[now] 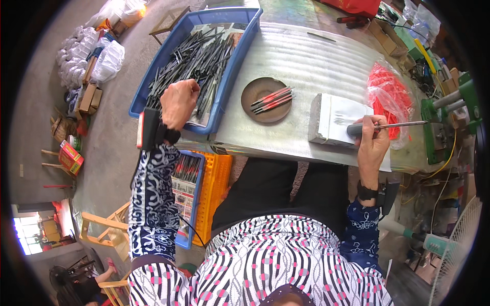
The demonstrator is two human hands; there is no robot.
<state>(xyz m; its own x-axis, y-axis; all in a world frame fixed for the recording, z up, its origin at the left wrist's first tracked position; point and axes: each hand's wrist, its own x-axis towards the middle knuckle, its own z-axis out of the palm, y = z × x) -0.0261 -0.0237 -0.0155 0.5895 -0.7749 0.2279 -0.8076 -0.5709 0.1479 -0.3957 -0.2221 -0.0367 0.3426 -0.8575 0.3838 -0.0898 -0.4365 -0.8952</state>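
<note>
My left hand is over the near part of a blue plastic bin, its fingers curled together. What its fingertips hold, if anything, is hidden. Many thin dark metal-looking strips lie loosely in that bin. In my right hand is a screwdriver-like tool with a grey handle, its metal shaft pointing right. This hand is above the right edge of a grey block topped with white paper. Between the bin and the block sits a round brown dish with several red-and-black slim pieces.
A clear bag of red pieces lies beyond my right hand, near a green vise-like machine. Below the table edge, an orange crate and a blue tray stand at left. A fan is at lower right.
</note>
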